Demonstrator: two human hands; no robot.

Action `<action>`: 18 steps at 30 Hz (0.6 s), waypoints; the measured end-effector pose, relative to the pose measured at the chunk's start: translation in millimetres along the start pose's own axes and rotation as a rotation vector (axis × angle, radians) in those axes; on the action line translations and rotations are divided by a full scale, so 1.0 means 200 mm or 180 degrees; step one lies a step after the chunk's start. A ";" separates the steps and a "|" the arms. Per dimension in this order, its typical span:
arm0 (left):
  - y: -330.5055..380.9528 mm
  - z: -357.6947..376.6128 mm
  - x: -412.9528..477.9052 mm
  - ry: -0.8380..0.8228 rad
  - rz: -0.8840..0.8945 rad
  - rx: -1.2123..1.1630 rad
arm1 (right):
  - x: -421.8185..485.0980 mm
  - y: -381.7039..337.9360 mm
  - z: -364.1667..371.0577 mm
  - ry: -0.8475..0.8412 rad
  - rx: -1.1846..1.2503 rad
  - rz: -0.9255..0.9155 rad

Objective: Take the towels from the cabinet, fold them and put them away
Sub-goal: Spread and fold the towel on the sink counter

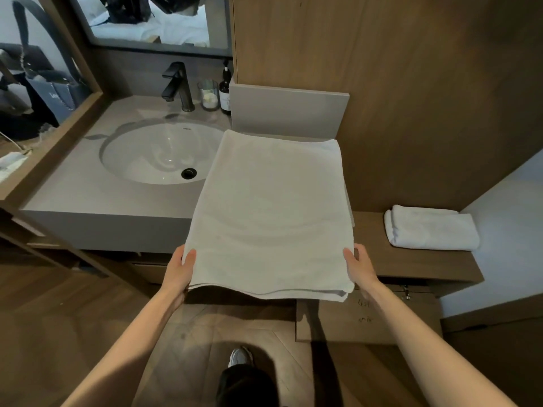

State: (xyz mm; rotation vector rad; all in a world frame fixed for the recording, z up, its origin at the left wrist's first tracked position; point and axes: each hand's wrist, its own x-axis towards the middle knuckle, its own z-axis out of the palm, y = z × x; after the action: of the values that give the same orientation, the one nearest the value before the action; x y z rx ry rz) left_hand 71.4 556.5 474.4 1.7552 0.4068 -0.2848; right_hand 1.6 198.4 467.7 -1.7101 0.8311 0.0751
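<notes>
1. Both hands are on the big white towel (270,218), which stretches flat from the person out across the bench (88,198) beside the sink (152,154).
2. The left hand (179,271) pinches the near left corner, thumb on top.
3. The right hand (360,268) grips the near right corner.
4. A folded towel (430,227) sits on the wooden shelf (411,265), off to the right.

The scene is lit dimly and warmly from overhead, while cooler, bluish daylight is seen in the mirror (152,22) at far left. Soft glare is caught on the sink (158,154) basin. A shadow is thrown on the floor (191,333) beneath the towel (270,207). Straight edges are bowed by wide-angle distortion toward the corners. Focus is fairly even, though fine detail is smeared slightly throughout.
</notes>
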 end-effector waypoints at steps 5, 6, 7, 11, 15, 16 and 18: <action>-0.02 0.03 0.00 -0.0181 -0.0303 -0.0509 | -0.10 0.11 -0.03 -0.0990 0.1308 0.1323; -0.02 0.04 0.00 -0.0241 -0.0338 -0.0615 | -0.12 0.13 -0.01 -0.1046 0.1276 0.1351; -0.02 0.04 0.00 -0.0275 -0.0349 -0.0661 | -0.14 0.15 0.01 -0.1054 0.1226 0.1321; 0.00 0.02 -0.01 0.0059 -0.0023 0.0087 | -0.14 0.14 -0.02 -0.0724 0.0670 0.0635; -0.03 -0.02 0.00 0.0127 0.0541 0.1057 | -0.16 0.08 -0.11 -0.0228 -0.0047 -0.0148; -0.04 -0.02 0.00 0.0118 0.0574 0.1111 | -0.17 0.07 -0.12 -0.0182 -0.0133 -0.0259; -0.05 -0.02 -0.01 0.0111 0.0571 0.1149 | -0.18 0.08 -0.12 -0.0114 -0.0154 -0.0366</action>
State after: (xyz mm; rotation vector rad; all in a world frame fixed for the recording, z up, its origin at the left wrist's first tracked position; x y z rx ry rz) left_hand 65.9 561.5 467.1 2.1382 0.2288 -0.2078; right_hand -43.0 193.4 479.9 -1.7938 0.7082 0.0479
